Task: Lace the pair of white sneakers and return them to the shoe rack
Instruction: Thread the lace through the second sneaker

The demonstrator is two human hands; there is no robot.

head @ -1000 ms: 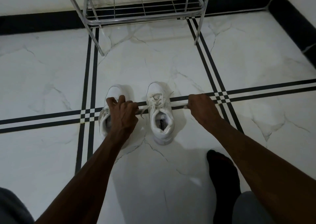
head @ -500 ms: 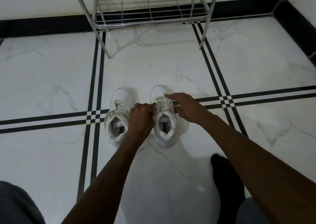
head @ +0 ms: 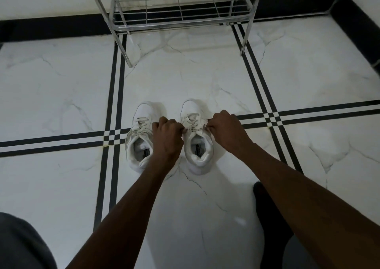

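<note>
Two white sneakers stand side by side on the marble floor, toes pointing away from me. The left sneaker (head: 140, 137) has its laces threaded and nothing touching them. The right sneaker (head: 197, 137) sits between my hands. My left hand (head: 167, 139) pinches the lace end at that shoe's left side, near the top eyelets. My right hand (head: 227, 131) pinches the other lace end at its right side. A chrome wire shoe rack (head: 178, 9) stands against the far wall, its bottom shelf bare.
White marble floor (head: 195, 79) with black double stripes lies between the sneakers and the rack. A black skirting runs along the wall. My black-socked foot (head: 267, 211) rests at the lower right, and my knee fills the lower left corner.
A second ago my hands were spread wide, pulling the lace out sideways. Both have since come in to the right sneaker's top eyelets, and the left sneaker is uncovered.
</note>
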